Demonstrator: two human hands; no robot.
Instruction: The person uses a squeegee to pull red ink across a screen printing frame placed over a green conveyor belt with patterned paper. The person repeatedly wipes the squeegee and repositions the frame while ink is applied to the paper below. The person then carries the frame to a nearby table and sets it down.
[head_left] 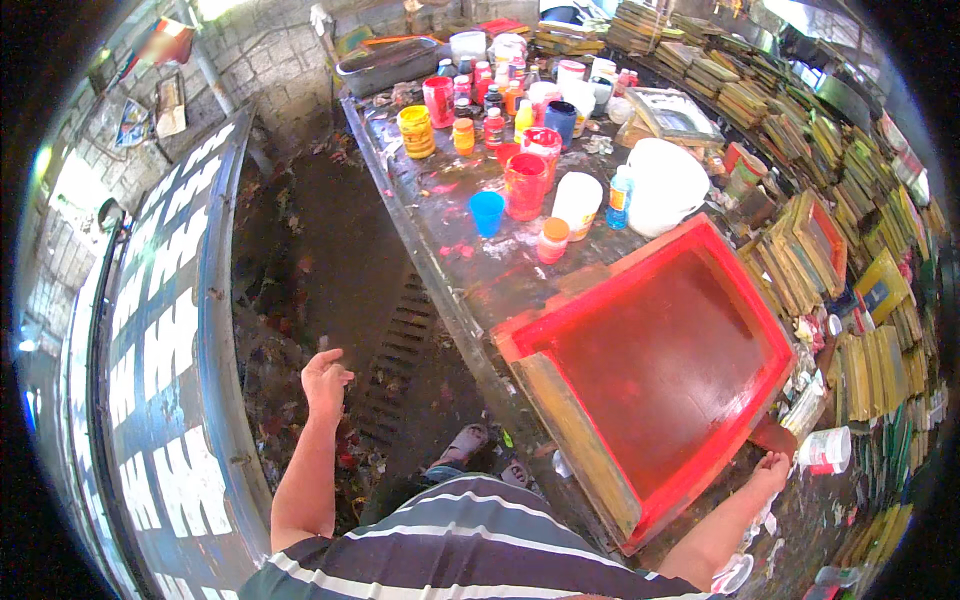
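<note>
A large silk-screen frame [668,370], with red-painted inner edges and a dark red mesh, lies tilted on the worktable [450,260] in front of me. My right hand [768,474] is at its lower right corner, fingers bent against a dark-red flat piece [773,436]; what kind of thing that piece is, I cannot make out. Over the floor to the left of the table hangs my left hand [327,382], its fingers loosely apart and nothing in them. A white tub [827,450] with red smears lies on its side just right of my right hand.
Paint pots, a blue cup [487,214], a red pot [526,186] and a white bucket [664,185] crowd the table beyond the frame. Stacks of wooden frames [800,250] line the right. A long rack with white printed shapes [170,330] stands left, beside a floor grate [400,335].
</note>
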